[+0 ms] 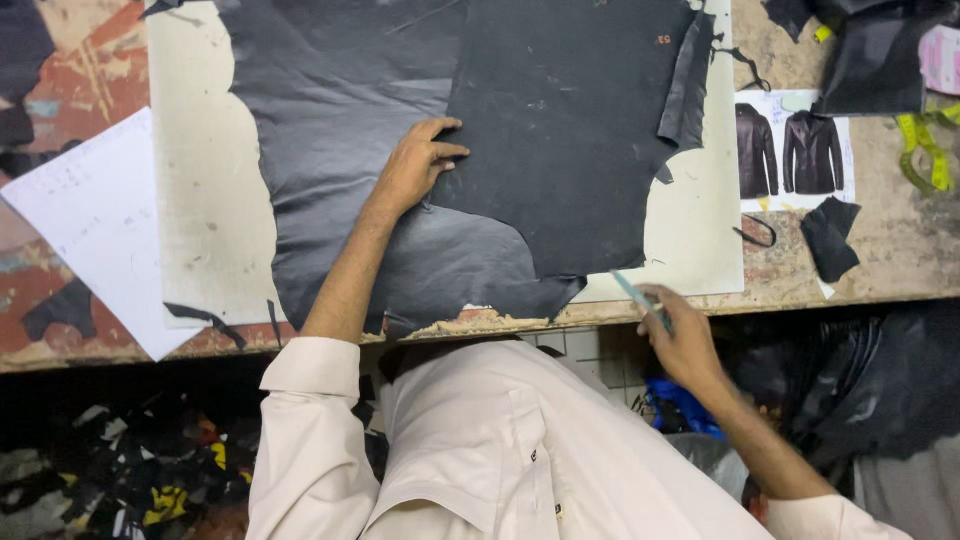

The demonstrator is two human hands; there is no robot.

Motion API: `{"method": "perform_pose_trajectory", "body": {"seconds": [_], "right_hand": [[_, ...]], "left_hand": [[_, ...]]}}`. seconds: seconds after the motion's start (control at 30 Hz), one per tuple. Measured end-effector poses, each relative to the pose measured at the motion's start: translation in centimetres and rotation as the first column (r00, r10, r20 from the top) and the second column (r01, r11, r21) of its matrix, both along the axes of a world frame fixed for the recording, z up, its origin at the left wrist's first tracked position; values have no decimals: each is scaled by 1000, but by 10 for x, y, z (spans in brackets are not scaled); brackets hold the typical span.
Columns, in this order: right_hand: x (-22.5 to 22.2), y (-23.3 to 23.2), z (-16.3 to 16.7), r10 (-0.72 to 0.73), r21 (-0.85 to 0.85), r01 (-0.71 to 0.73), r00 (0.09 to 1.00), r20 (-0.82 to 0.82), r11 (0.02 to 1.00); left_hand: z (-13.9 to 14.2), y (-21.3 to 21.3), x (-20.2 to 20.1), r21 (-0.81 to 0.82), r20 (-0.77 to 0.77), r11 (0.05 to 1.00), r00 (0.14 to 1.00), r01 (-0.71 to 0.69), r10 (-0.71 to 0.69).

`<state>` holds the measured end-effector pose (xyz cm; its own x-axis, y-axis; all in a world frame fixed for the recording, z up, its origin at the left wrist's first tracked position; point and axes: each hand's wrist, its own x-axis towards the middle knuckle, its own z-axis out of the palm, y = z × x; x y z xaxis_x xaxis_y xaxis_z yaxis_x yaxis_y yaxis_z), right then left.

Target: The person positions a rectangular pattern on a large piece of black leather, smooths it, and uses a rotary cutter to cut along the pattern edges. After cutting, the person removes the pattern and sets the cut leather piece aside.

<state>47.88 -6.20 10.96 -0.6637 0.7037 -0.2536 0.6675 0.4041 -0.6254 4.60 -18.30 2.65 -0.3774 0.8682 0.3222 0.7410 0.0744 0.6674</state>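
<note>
Closest in, the person's right hand (680,340) hangs just off the near edge of the worn workbench (880,265), fingers curled around a thin pale-blue blade or marker (638,298) whose tip points up toward the bench; what kind of tool it is I cannot make out. Beyond and to the left of it, the left hand (415,168) lies flat with its fingers spread, pressing on black leather right at the edge where a matte, rough-backed leather panel (580,130) with a jagged cut outline overlaps a smoother, creased black hide (340,110). Both pieces lie on a pale scuffed cutting board (200,200), and the hide's lower edge reaches the bench's chipped front. Left of the left hand sits a white paper sheet (95,225). Past the right hand, farther along the bench, lie a printed picture of two dark jackets (795,150), a small black leather scrap (830,238) and a yellow-green measuring tape (925,150), cut off at the frame. Under the bench, dim scraps are hard to make out.
</note>
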Motion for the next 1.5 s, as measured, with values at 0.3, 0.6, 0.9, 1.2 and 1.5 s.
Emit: {"method": "perform_pose_trajectory", "body": {"seconds": [0.3,0.6,0.9,1.2,1.5], "right_hand": [[-186,39,-17,830,530,-704,558,0,473],[-260,29,-46,953,535,-813,300,45,230],[-266,34,-34,956,444,-879,258,139,173],[-209,56,-20,942,405,-887,304,145,224],[-127,27,-27,683,52,-687,726,83,725]], "left_hand": [[10,-18,3,-76,-16,985,988,-154,153],[8,-16,14,-68,9,972,974,-224,225],[6,-10,22,-148,21,932,941,-332,339],[-4,-8,22,-124,-12,930,938,-345,346],[8,-9,28,-129,-21,934,943,-332,333]]}}
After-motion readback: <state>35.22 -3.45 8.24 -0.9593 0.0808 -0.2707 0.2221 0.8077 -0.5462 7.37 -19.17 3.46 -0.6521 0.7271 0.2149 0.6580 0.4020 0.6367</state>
